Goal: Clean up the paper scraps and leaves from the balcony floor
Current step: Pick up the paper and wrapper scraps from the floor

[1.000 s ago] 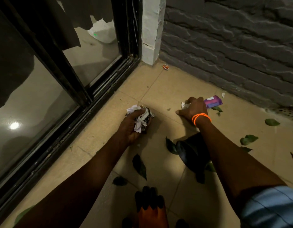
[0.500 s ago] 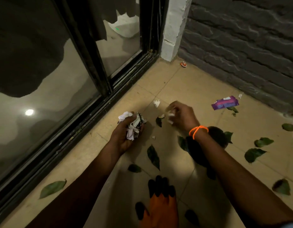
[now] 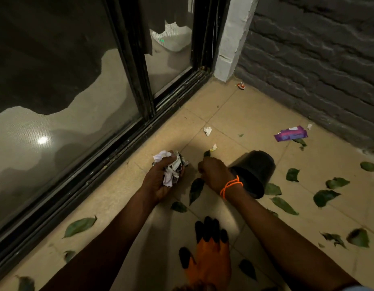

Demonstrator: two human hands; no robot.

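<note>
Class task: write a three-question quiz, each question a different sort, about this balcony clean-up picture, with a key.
1. True or false: the left hand grips a wad of paper scraps.
2. Multiple choice: the purple wrapper lies nearest to A) the grey brick wall, B) the sliding door track, C) the orange glove.
3. Fill in: the black pot beside the right hand lies on its ____.

Key: 1 true; 2 A; 3 side.
</note>
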